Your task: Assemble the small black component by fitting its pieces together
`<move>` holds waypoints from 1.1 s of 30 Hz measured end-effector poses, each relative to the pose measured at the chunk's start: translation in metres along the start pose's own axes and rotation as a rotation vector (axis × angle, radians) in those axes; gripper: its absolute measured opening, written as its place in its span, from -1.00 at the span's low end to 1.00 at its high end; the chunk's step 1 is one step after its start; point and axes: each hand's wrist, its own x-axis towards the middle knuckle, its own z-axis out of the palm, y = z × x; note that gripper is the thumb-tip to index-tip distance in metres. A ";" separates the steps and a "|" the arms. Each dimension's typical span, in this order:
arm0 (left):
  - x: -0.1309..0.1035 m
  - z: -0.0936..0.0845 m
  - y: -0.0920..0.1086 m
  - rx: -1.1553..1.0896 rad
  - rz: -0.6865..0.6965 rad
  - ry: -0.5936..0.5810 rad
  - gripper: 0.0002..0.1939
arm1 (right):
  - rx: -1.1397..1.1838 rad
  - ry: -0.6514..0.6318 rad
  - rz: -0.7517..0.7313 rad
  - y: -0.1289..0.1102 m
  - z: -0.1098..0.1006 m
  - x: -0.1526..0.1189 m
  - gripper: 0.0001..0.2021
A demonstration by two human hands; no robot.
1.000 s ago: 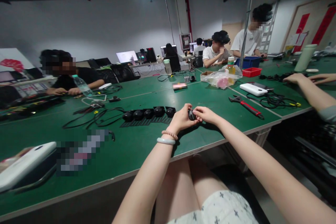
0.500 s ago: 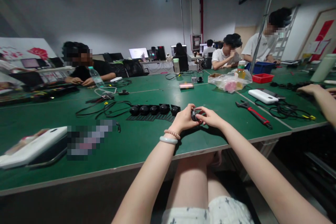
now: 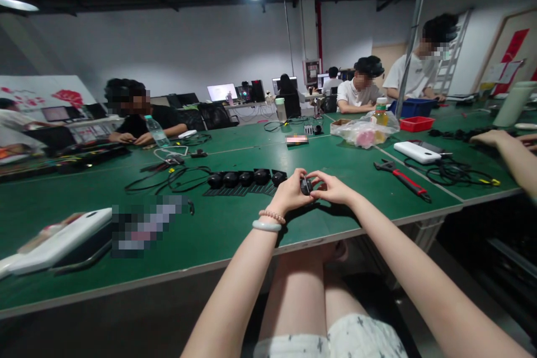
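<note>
Between my two hands, just above the green table, is a small rounded black part with a pale, thin edge. My left hand closes on it from the left, and my right hand grips it from the right with bent fingers. Its exact kind is too small to make out. Left of my hands, several similar black rounded parts stand in a row, with flat black slotted strips in front of them. The nearest of these parts is close beside my left hand.
An adjustable wrench with red-black handle lies to the right, by a white power bank and black cables. A white device lies front left. Co-workers sit around; one co-worker's hand reaches in at right.
The black part has turned between my fingers and shows a rounder face. My hands stay together in nearly the same place; the whole view has shifted slightly.
</note>
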 end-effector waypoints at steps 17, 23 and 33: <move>0.003 0.004 -0.001 -0.008 0.025 -0.035 -0.39 | -0.055 -0.007 0.029 0.003 -0.002 -0.001 -0.54; 0.002 0.002 0.002 -0.024 0.023 -0.067 -0.46 | -0.090 -0.006 0.026 0.000 -0.002 -0.002 -0.56; 0.000 0.001 0.006 -0.010 0.005 -0.062 -0.47 | -0.102 -0.013 0.026 0.001 -0.002 -0.002 -0.59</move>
